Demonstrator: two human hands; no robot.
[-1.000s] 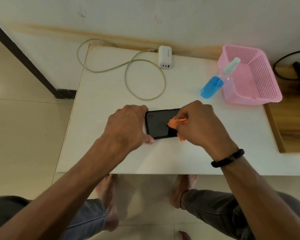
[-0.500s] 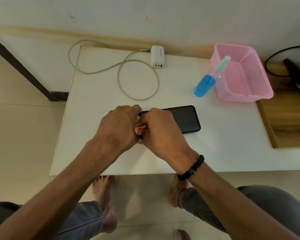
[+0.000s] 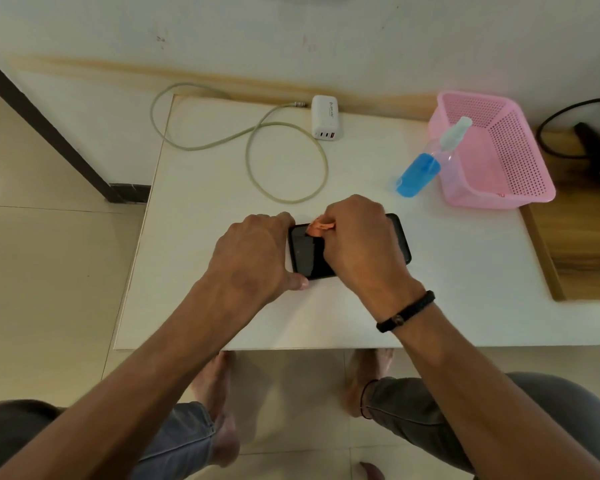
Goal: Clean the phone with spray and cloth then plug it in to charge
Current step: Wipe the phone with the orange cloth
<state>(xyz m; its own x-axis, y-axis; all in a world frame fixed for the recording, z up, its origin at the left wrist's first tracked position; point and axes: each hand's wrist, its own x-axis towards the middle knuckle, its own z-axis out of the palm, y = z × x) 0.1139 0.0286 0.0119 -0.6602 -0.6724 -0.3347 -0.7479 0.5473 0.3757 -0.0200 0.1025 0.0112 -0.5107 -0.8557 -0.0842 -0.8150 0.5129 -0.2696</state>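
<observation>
Over on the left side of the worktop [image 3: 194,271], the charging cable [image 3: 284,161] lies in loose loops, and its far end reaches back beside the white charger block [image 3: 324,117] by the wall. It waits there, I think, because the plugging-in part comes last and is not yet done.

Next comes the left hand [image 3: 253,254]. It lies over the left end of the black phone [image 3: 303,251], which is flat in the middle of the worktop. Its fingers [image 3: 286,218] curl round the far edge and the thumb presses the near edge, so the phone cannot slide while it is rubbed.

Then the right hand [image 3: 357,244] sits on top of the phone. Its fingers are bunched up tight around a small orange cloth [image 3: 321,228], and only a bit of cloth pokes out. The cloth touches the screen near the far edge. This looks like the wiping step.

Further right, the blue spray bottle [image 3: 420,174] leans tilted against the pink basket [image 3: 520,157]. No hand is on it, so I guess the spraying is finished.
</observation>
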